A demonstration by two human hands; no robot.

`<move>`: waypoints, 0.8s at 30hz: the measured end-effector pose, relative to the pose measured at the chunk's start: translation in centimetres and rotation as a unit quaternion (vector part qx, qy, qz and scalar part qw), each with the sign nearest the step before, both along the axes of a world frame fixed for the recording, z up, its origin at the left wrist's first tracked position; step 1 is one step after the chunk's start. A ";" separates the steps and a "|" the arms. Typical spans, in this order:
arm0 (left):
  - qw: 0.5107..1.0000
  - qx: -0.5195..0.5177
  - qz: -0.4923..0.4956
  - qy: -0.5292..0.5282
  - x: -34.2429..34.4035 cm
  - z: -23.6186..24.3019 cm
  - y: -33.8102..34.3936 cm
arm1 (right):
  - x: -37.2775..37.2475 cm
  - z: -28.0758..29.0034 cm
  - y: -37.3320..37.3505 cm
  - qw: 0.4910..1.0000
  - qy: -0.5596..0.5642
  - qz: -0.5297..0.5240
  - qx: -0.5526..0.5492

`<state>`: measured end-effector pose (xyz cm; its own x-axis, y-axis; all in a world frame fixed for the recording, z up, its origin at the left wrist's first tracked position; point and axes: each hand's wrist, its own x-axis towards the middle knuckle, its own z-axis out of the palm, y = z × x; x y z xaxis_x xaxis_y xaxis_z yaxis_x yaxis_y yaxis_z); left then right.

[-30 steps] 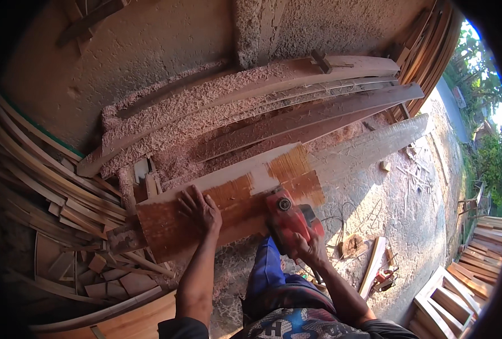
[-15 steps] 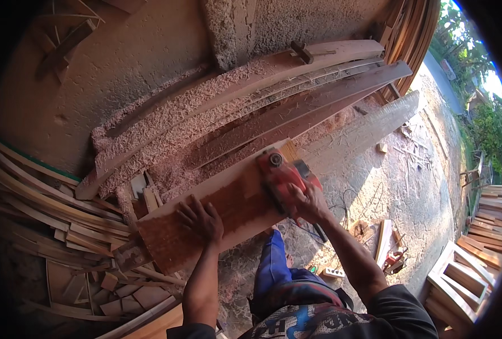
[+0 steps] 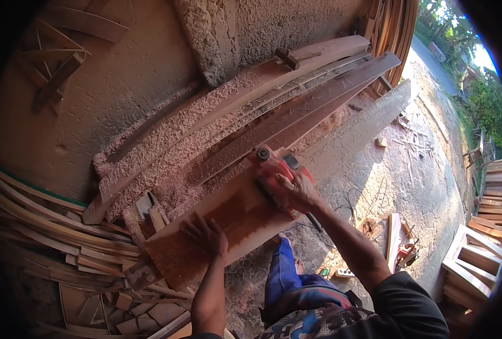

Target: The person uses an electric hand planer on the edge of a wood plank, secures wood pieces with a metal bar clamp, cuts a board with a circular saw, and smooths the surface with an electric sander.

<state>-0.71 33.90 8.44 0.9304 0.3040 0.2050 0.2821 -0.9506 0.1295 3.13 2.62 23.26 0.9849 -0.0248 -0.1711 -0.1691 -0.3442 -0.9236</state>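
Head view, left hand: The left hand lies flat on the wide board. Its fingers are spread out and press down on the wood. It holds nothing.
Head view, right hand: The right hand is wrapped tight around the top of the red planer. The fingers are curled over the handle.
Head view, red planer: The planer sits on the wide board, near the far end of the reddish part. It touches the wood. A dark cord hangs down from it, past the right arm.
Head view, wide board: The board runs from low on the left up to the right. The near part is reddish brown. The far part is pale and dusty. The left hand is near the low end and the planer is near the middle.
Head view, other planks: Long thin planks lie side by side just behind the wide board. Wood shavings cover many of them in a thick pink heap.
Head view, scrap wood: Lots of small wood bits and bent strips are piled on the left.
Head view, ground: The ground on the right is grey and rough. Small tools lie there, too small to make out. Wooden frames stand at the far right.
Head view, legs: Blue trousers show below the board, between the two arms.
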 end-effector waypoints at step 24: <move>0.998 0.036 0.023 0.035 -0.3 1.6 -0.2 | -14.8 -2.1 0.1 0.991 0.132 0.007 -0.034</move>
